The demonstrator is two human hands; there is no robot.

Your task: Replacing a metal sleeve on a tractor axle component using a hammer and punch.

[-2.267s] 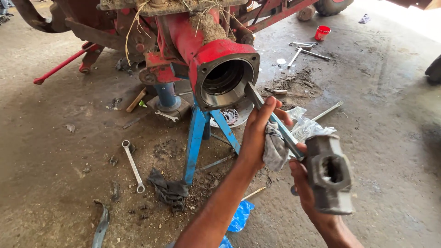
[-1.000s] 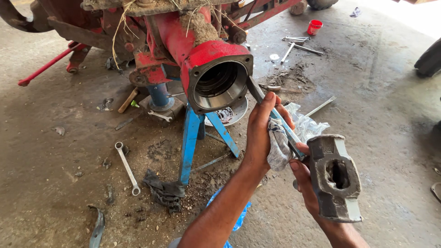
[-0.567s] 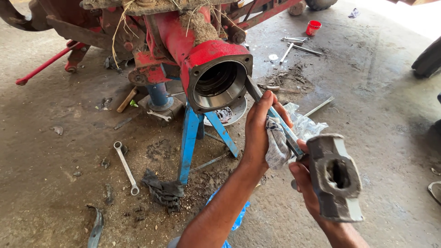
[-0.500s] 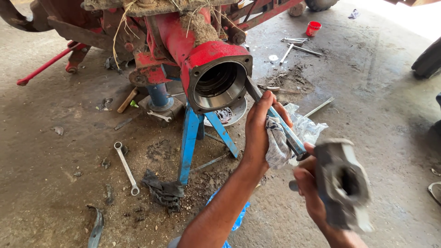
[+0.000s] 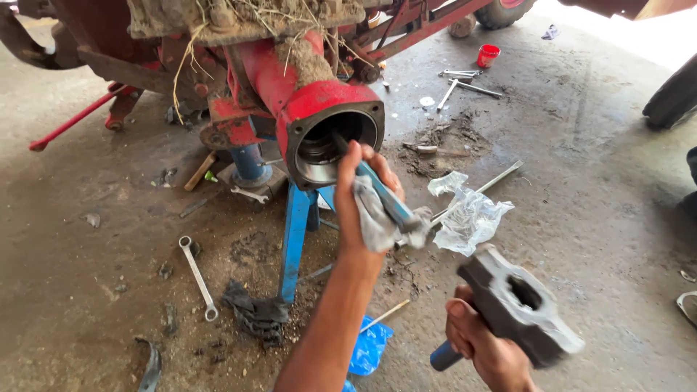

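Note:
My left hand grips a long steel chisel through a grey rag. The chisel's tip sits inside the round mouth of a red axle housing. My right hand holds a heavy hammer by its blue handle. The grey hammer head is drawn back, low and to the right of the chisel's rear end, and looks blurred. The housing rests on a blue stand.
A ring spanner lies on the dirty concrete at the left. A crumpled clear plastic bag, a blue rag, more spanners and a red cup lie around. A tyre stands at the right edge.
The hammer head swung back and down, away from the chisel's end. The chisel tip moved from the housing's rim to inside its mouth. My view shifted slightly.

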